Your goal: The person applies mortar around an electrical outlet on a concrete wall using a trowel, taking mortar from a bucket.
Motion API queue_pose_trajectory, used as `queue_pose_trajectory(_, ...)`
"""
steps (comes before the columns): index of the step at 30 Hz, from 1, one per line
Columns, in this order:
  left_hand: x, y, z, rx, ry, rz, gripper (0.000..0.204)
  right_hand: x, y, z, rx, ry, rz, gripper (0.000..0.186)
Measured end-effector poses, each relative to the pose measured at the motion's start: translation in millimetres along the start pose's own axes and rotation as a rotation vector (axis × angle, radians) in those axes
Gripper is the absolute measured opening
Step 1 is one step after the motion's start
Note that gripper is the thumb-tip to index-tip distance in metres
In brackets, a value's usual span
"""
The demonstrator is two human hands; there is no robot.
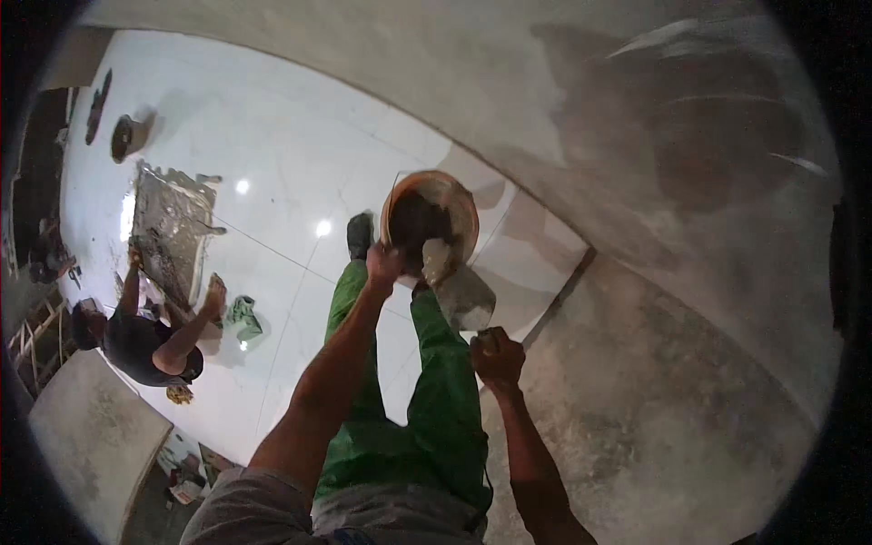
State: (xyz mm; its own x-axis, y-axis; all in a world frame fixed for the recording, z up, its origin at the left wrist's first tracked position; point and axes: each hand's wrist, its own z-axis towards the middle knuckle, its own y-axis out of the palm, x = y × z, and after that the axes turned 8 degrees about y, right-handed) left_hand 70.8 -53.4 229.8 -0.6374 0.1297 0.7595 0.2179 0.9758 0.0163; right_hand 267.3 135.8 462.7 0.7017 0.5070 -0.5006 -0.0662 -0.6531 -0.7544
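An orange bucket (465, 207) with dark wet contents is in front of me, between and just beyond my legs. My left hand (385, 268) grips its near left rim. My right hand (497, 361) is closed on the handle of a trowel (468, 300), low and to the right of the bucket. The trowel's broad grey blade points up-left, its far end, with pale grey material on it, overlapping the bucket's near right part. My green trousers and dark shoes show below the bucket.
At left a co-worker (145, 350) bends over a mortar patch (168, 232) in the white tiled floor (300, 145), beside a green cloth (242, 316). A dark round container (123, 138) stands farther back. A grey wall runs along the top and right, bare concrete floor (627, 400) below it.
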Motion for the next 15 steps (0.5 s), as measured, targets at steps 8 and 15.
queue_pose_trajectory(8, -153.3, 54.4, 225.9, -0.186, -0.025, 0.268, 0.035, 105.4, 142.0, 113.1, -0.008, 0.289, 0.291, 0.021)
queue_pose_trajectory(15, -163.0, 130.3, 257.6, -0.360, -0.113, -0.092, 0.052, 127.7, 146.2, 127.1, 0.086, 0.427, 0.477, 0.026)
